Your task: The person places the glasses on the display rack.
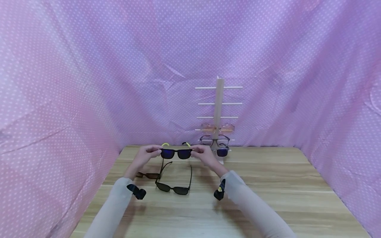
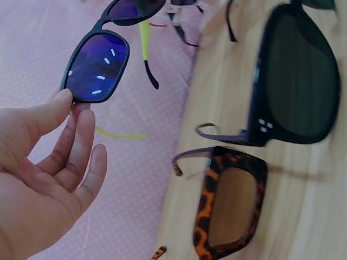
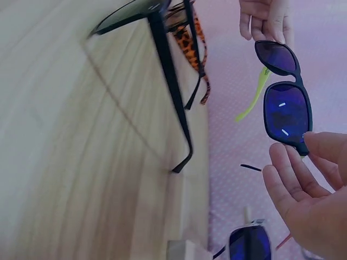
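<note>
Both hands hold up a pair of sunglasses (image 1: 168, 153) with a black front, blue-violet lenses and yellow temples tipped in black. My left hand (image 1: 148, 154) pinches the frame's left end between thumb and fingers, as the left wrist view shows near the sunglasses' lens (image 2: 97, 67). At the opposite end, my right hand (image 1: 205, 155) pinches the other corner, thumb over the front. The temples point away toward the back curtain. Below the hands, black sunglasses (image 1: 181, 190) lie on the table with temples unfolded, beside tortoiseshell sunglasses (image 2: 205, 216) with brown lenses.
Right of the hands, a display stand (image 1: 218, 102) with white cross rods rises at the table's back. Its lower rods carry clear pinkish glasses (image 1: 227, 128), dark-rimmed glasses (image 1: 223, 142) and blue-lensed sunglasses (image 1: 222, 152). A dotted pink curtain (image 1: 148, 66) surrounds the wooden table (image 1: 268, 191).
</note>
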Demonstrator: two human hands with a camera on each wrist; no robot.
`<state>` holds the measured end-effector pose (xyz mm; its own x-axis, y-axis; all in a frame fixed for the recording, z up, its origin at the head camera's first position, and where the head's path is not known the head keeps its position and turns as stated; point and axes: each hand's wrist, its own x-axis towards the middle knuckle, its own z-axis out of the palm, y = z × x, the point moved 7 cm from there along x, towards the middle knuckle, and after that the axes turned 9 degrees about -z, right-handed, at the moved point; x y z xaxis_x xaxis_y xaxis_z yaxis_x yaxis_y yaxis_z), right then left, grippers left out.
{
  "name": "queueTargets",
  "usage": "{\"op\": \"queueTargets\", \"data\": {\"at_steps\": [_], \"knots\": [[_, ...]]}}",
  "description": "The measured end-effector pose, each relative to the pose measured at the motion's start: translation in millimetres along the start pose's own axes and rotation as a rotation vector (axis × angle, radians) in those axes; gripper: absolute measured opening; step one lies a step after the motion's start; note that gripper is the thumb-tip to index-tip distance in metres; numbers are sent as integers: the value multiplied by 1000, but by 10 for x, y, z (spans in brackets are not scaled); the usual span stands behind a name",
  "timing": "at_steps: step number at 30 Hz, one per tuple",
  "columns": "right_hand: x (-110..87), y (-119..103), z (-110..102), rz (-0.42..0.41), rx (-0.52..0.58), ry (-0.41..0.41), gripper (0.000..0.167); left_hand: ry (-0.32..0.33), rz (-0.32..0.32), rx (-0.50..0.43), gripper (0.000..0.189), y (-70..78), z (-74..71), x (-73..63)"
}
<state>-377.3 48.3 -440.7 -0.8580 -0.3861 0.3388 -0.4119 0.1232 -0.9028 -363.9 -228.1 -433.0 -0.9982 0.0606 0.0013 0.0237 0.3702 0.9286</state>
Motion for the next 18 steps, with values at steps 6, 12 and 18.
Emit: {"op": "queueTargets", "data": {"at_steps": [6,12,18], "knots": [[24,-137,-1,26,58,15,30,-15,3,-104,38,105,-102,-42],[47,-244,-17,22,102,6,33,-55,-6,-100,40,226,-179,-96],[56,-411,-77,25,122,-46,35,-101,-18,-70,42,297,-263,-137]]}}
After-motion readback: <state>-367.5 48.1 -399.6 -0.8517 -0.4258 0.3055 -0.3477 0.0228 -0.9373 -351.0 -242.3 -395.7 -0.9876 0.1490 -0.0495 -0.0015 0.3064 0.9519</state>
